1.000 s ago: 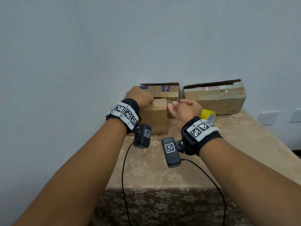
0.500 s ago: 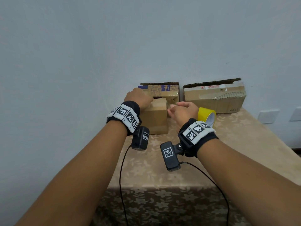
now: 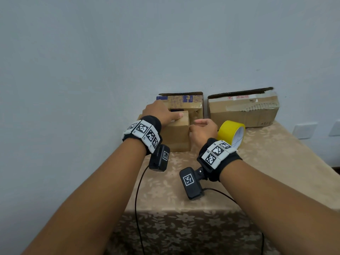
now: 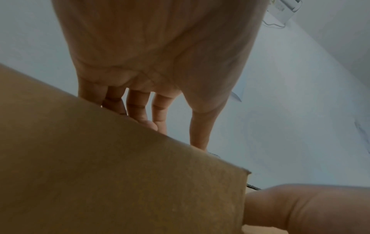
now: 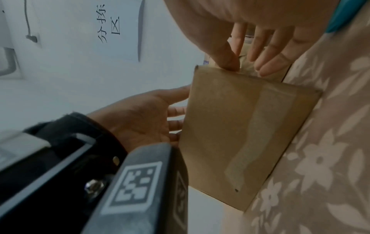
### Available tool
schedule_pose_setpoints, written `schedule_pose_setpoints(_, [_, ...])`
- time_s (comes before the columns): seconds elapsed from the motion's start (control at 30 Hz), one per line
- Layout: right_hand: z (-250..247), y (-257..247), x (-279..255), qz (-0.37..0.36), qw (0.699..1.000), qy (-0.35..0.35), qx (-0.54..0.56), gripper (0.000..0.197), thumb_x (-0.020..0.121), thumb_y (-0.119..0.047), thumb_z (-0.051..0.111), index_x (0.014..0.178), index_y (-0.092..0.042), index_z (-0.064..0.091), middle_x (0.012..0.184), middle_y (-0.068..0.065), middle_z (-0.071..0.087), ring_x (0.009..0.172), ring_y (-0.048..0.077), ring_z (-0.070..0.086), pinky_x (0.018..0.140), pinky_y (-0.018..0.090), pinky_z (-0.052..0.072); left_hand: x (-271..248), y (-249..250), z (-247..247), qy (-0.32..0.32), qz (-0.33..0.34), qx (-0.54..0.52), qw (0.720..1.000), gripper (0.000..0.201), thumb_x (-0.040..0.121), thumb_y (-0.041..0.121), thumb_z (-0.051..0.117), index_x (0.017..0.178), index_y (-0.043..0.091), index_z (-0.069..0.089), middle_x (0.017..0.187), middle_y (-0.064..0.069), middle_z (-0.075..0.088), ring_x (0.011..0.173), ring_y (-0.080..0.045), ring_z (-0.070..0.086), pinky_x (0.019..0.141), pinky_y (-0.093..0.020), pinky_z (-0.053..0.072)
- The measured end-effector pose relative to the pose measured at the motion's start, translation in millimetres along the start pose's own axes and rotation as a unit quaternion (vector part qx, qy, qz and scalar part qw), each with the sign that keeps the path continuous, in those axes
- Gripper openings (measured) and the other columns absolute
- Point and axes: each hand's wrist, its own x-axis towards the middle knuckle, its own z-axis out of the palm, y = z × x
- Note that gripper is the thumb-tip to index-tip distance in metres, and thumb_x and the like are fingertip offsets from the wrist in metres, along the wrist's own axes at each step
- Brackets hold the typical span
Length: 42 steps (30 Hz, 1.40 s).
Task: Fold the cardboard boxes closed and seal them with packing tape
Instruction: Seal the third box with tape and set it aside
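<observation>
Your left hand is lying flat on top of the small cardboard box, fingers straight and narrowly spread, pressing down across the far part of the lid; a second ago the same hand was curled over the box's upper left edge, so the flaps are now being held closed rather than folded. The box is sitting directly under those fingers, on the tablecloth, with its near face toward you. That face is plain brown, slightly scuffed, and is carrying a strip of clear old tape running along it; no fresh yellow tape is showing on the lid.

Your right hand is now touching the box's right side — a second ago it was hovering open and apart from the cardboard. Its thumb is touching the top corner edge while the other fingers are reaching loosely past it, gripping nothing. This is probably squaring the lid before taping.

Just right of the right-hand fingers, the yellow tape roll is standing on edge — not yet picked up. Beyond both hands, two larger boxes are waiting against the wall, top flaps raised.
</observation>
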Motion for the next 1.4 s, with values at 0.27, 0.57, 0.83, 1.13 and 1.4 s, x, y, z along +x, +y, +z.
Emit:
schedule_pose_setpoints(0.27, [9, -15, -24, -0.100, 0.994, -0.030, -0.003, 0.043, 0.100, 0.000, 0.045, 0.137, -0.010, 0.064, 0.139, 0.006, 0.064, 0.131, 0.020, 0.057, 0.111, 0.029, 0.043, 0, 0, 2, 0.015, 0.005, 0.013, 1.000, 0.045, 0.084, 0.058, 0.073, 0.094, 0.017, 0.058, 0.101, -0.005, 0.067, 0.097, -0.025, 0.063, 0.083, -0.035, 0.051])
schedule_pose_setpoints(0.57, [10, -6, -31, -0.134, 0.975, -0.141, -0.104, 0.047, 0.105, -0.010, 0.044, 0.151, -0.017, 0.049, 0.164, 0.007, 0.033, 0.151, 0.024, 0.033, 0.121, 0.032, 0.025, 0, -5, 9, 0.060, 0.025, 0.014, 0.998, 0.016, 0.100, 0.032, 0.059, 0.112, 0.020, 0.060, 0.133, -0.009, 0.050, 0.127, -0.032, 0.046, 0.102, -0.043, 0.044])
schedule_pose_setpoints(0.83, [4, -14, -30, -0.108, 0.974, -0.174, -0.099, 0.044, 0.103, -0.021, 0.050, 0.146, -0.018, 0.056, 0.162, 0.005, 0.039, 0.152, 0.022, 0.032, 0.125, 0.036, 0.025, 2, -3, 15, 0.001, 0.048, -0.010, 0.999, 0.040, 0.099, 0.010, 0.046, 0.131, 0.024, 0.066, 0.137, -0.005, 0.061, 0.124, -0.030, 0.056, 0.109, -0.044, 0.045])
schedule_pose_setpoints(1.13, [-1, -28, -25, -0.014, 0.981, -0.188, -0.041, 0.040, 0.100, -0.021, 0.052, 0.137, -0.012, 0.065, 0.145, 0.010, 0.059, 0.133, 0.025, 0.054, 0.113, 0.040, 0.042, -3, 1, 10, 0.016, 0.011, -0.047, 0.999, 0.030, 0.101, 0.011, 0.048, 0.120, 0.020, 0.070, 0.133, -0.005, 0.065, 0.124, -0.028, 0.057, 0.110, -0.040, 0.042])
schedule_pose_setpoints(1.4, [-9, -38, -10, 0.058, 0.973, -0.196, 0.112, 0.038, 0.090, -0.025, 0.062, 0.127, -0.017, 0.070, 0.128, 0.002, 0.070, 0.120, 0.017, 0.063, 0.111, 0.043, 0.047, -13, 1, 1, 0.073, 0.006, -0.165, 0.984, 0.038, 0.094, -0.002, 0.046, 0.118, 0.019, 0.068, 0.131, -0.004, 0.063, 0.123, -0.021, 0.057, 0.097, -0.027, 0.044])
